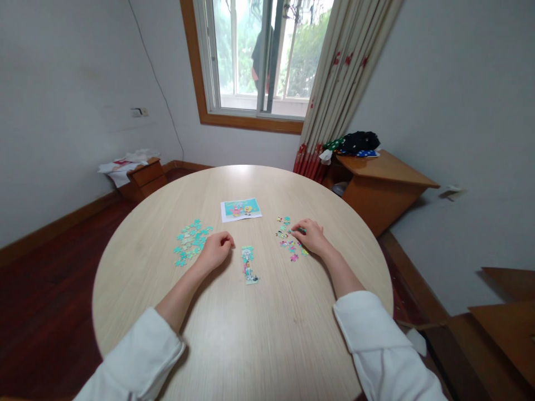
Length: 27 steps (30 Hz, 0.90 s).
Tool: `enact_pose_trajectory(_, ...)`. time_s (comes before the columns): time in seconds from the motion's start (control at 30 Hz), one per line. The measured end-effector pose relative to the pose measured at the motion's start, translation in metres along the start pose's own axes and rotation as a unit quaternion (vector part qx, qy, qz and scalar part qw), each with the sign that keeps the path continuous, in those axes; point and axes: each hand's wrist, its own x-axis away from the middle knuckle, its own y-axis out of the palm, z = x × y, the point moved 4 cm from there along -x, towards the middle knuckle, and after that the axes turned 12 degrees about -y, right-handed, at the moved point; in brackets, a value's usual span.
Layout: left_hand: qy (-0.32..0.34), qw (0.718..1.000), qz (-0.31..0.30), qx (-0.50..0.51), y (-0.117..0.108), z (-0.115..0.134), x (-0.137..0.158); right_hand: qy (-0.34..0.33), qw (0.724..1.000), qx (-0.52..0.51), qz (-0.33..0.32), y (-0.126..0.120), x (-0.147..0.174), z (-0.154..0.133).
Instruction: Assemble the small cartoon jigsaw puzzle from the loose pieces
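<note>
A narrow strip of joined jigsaw pieces (247, 266), showing a pale cartoon figure, lies flat on the table between my hands. My left hand (215, 249) rests on the tabletop left of the strip, its fingers curled in, with no piece showing in them. Beside that hand is a spread of loose teal puzzle pieces (190, 240). Over a smaller group of mixed-colour puzzle pieces (288, 245) is my right hand (310, 235), thumb and fingertips closed on a small puzzle piece (290, 230) at the group's edge. A printed picture card (241, 209) with cartoon characters lies beyond the strip.
The round pale wooden table (259, 345) fills the middle of the view. A wooden cabinet (384, 178) with folded cloths (357, 143) stands at the back right, near a curtain (334, 83). A low drawer unit (148, 175) is at the back left. Beyond the window (259, 55) is a dark shape.
</note>
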Motion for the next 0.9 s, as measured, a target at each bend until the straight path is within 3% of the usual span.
enact_pose_trajectory(0.9,0.002,1.000,-0.004,0.004,0.0013,-0.0043,-0.0024,0.000,1.000,0.019,0.021,-0.0077,0.0010,0.0020)
